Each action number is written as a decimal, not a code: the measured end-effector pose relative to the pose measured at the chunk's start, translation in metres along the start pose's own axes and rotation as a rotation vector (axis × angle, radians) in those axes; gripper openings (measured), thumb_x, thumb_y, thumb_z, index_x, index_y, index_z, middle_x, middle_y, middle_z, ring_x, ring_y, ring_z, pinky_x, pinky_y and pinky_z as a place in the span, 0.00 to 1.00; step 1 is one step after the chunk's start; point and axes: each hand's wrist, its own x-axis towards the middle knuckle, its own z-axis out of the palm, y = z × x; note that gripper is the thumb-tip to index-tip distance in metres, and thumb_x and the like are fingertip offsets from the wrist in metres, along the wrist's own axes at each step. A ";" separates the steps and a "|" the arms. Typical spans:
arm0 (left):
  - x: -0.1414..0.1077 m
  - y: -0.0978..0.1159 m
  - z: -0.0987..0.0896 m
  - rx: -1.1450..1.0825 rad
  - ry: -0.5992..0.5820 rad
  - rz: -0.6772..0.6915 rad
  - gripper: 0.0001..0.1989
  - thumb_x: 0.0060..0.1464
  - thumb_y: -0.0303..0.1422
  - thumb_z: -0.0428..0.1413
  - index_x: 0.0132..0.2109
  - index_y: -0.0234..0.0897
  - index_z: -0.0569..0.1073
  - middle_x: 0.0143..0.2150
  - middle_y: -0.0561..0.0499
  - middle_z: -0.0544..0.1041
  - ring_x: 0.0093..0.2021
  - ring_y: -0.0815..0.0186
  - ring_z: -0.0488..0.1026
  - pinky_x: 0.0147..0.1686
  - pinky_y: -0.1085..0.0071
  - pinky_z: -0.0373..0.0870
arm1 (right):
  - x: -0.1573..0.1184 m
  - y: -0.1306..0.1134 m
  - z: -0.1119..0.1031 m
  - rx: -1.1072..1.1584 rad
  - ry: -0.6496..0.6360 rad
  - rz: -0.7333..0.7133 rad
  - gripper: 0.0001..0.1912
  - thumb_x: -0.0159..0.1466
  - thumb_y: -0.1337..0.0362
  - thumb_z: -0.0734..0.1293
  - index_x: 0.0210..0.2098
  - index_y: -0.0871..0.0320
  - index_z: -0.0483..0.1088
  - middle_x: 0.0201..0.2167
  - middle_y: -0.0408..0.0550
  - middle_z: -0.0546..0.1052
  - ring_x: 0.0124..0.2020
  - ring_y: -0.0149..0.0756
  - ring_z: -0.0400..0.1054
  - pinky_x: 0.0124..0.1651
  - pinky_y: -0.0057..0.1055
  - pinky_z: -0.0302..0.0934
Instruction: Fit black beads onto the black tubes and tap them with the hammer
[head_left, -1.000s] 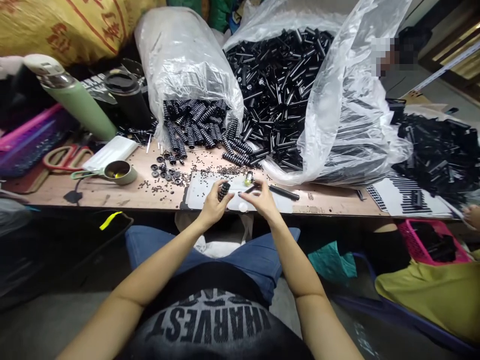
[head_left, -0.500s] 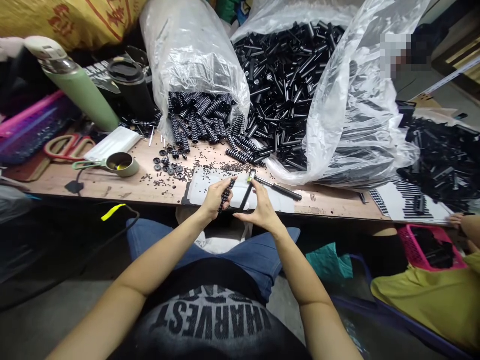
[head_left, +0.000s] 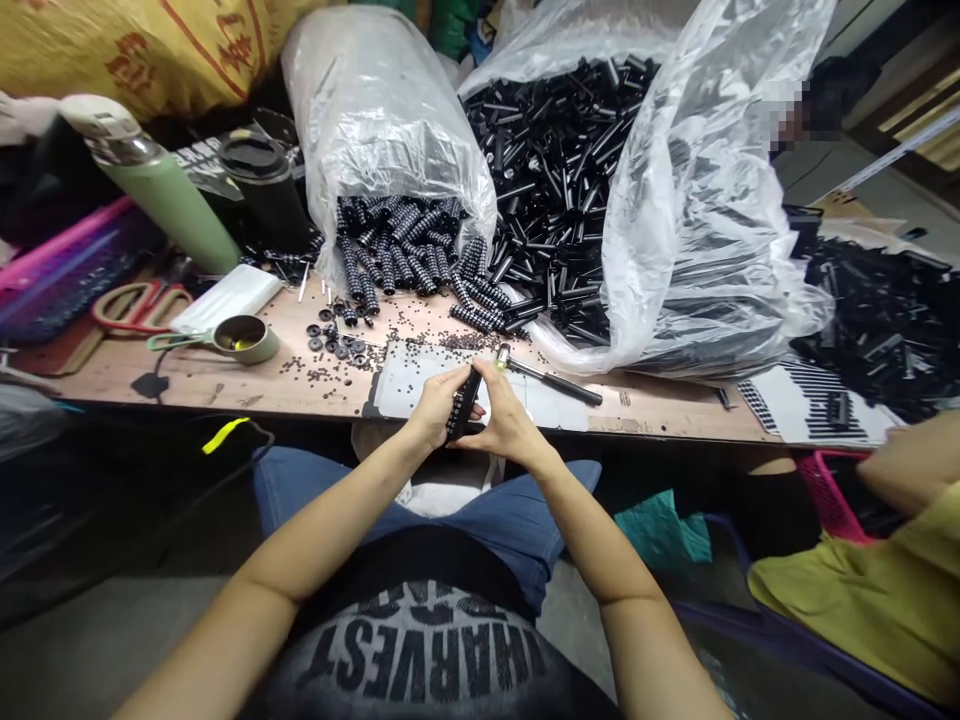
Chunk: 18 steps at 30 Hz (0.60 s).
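My left hand point(head_left: 431, 410) is closed around a black piece with rows of pale dots point(head_left: 452, 420), mostly hidden by the fingers. My right hand point(head_left: 507, 412) spans a smooth black strip point(head_left: 468, 398) lengthwise between thumb and fingertips, and the strip lies against the dotted piece. How far the two parts fit together cannot be made out. Just beyond the right fingers, a small hammer with a black handle point(head_left: 566, 386) rests on a white board point(head_left: 401, 385).
Dotted black cylinders point(head_left: 409, 245) spill from a plastic bag point(head_left: 382, 100). Behind is a large bag of black parts point(head_left: 570, 150). Tiny dark bits, a small cup point(head_left: 251, 340), scissors point(head_left: 139, 308) and a green bottle point(head_left: 169, 205) stand left. A co-worker's arm point(head_left: 911, 465) is at right.
My right hand has moved left with the smooth black strip, bringing it against the dotted piece in my left hand. At right, the co-worker's arm has come further into view.
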 end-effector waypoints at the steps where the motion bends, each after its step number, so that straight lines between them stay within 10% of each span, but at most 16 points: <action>1: 0.000 0.000 0.001 0.013 0.001 -0.018 0.20 0.49 0.44 0.60 0.42 0.32 0.72 0.18 0.53 0.70 0.16 0.67 0.70 0.16 0.74 0.68 | 0.000 0.000 0.000 0.016 0.007 0.021 0.58 0.46 0.59 0.77 0.67 0.58 0.41 0.63 0.60 0.56 0.65 0.50 0.50 0.67 0.47 0.48; 7: 0.011 -0.002 0.000 0.171 -0.051 0.023 0.17 0.56 0.42 0.54 0.43 0.31 0.73 0.22 0.51 0.71 0.21 0.67 0.71 0.22 0.72 0.71 | -0.003 0.006 0.009 0.033 0.094 0.099 0.57 0.43 0.64 0.76 0.65 0.60 0.44 0.61 0.60 0.57 0.64 0.50 0.51 0.66 0.47 0.50; 13: 0.029 -0.035 -0.018 1.039 -0.020 0.730 0.24 0.52 0.31 0.56 0.57 0.33 0.69 0.43 0.42 0.70 0.44 0.59 0.70 0.47 0.60 0.69 | -0.009 0.028 0.040 -0.125 0.209 0.228 0.47 0.50 0.65 0.71 0.64 0.66 0.47 0.59 0.65 0.60 0.62 0.52 0.53 0.64 0.50 0.51; 18: 0.045 -0.043 -0.046 1.573 -0.161 0.938 0.19 0.59 0.25 0.48 0.57 0.29 0.68 0.41 0.40 0.72 0.41 0.59 0.70 0.43 0.63 0.69 | -0.022 0.060 0.015 -0.363 0.131 0.299 0.38 0.56 0.60 0.70 0.61 0.65 0.54 0.59 0.64 0.60 0.61 0.52 0.53 0.60 0.47 0.54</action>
